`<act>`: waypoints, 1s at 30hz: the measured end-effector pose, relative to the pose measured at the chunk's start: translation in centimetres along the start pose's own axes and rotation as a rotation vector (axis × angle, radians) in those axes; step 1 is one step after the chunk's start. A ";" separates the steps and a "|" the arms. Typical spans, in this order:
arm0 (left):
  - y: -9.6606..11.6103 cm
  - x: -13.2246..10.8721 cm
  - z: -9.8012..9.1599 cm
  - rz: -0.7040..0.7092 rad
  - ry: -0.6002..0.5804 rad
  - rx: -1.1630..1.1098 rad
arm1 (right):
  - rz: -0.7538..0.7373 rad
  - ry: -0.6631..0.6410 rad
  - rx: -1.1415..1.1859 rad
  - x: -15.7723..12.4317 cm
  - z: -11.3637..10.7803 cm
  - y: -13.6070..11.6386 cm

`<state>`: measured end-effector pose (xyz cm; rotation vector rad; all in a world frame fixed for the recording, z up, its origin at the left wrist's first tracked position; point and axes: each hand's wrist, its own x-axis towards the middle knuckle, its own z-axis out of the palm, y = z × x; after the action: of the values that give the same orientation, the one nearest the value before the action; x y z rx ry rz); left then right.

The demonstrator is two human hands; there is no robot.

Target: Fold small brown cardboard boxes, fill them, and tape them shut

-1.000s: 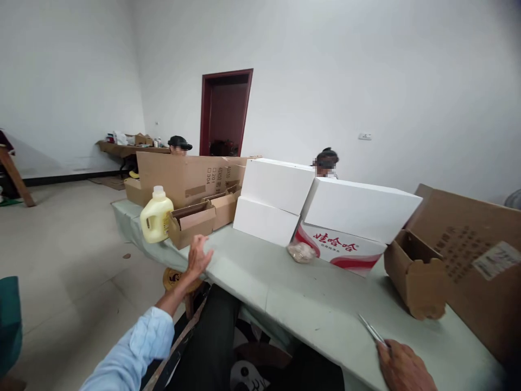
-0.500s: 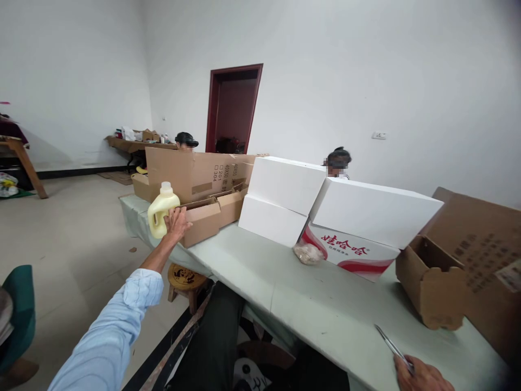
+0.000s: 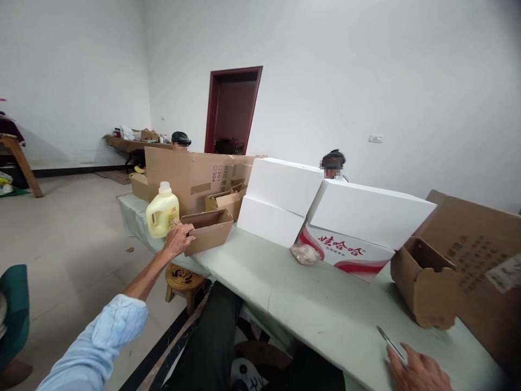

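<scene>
My left hand (image 3: 178,240) is closed on the left end of a small open-topped cardboard box (image 3: 209,238), which sits at the table's near left edge. Just behind that hand stands a pale yellow jug (image 3: 163,210) with a handle and a white cap. At the lower right, my right hand (image 3: 417,370) rests low over the table, its fingers around a pair of slim silver tweezers (image 3: 391,345). The tweezers' tip points away toward the upper left. What lies inside the small box is hidden from here.
White boxes (image 3: 285,182) are stacked mid-table, with a clear plastic bag of something (image 3: 305,254) before them. Another cardboard box (image 3: 226,202) sits behind the held one. At right stands an open brown box (image 3: 425,282). A wooden stool (image 3: 185,277) is below; two people sit beyond.
The small cardboard box has come toward me and turned, parting from the box behind it, with my left hand on its end. My right hand stays nearly in place with the tweezers.
</scene>
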<state>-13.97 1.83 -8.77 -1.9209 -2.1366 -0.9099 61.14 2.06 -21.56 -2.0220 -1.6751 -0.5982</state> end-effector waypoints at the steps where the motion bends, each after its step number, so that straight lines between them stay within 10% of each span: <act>1: 0.4 -0.7 0.1 0.040 -0.006 -0.021 | -0.005 0.025 0.037 0.0 -0.6 -1.5; 13: 9.1 -6.6 1.9 0.563 -0.137 -0.539 | -0.562 -0.068 0.758 -2.5 -10.0 -23.0; 30: 13.1 -5.9 1.3 0.572 -0.185 -0.539 | -0.570 -0.258 0.818 0.9 -13.2 -26.0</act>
<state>-0.20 -2.45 -8.11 -2.7498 -1.3342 -1.2907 35.04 -0.66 -8.78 -1.0676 -2.1784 0.2036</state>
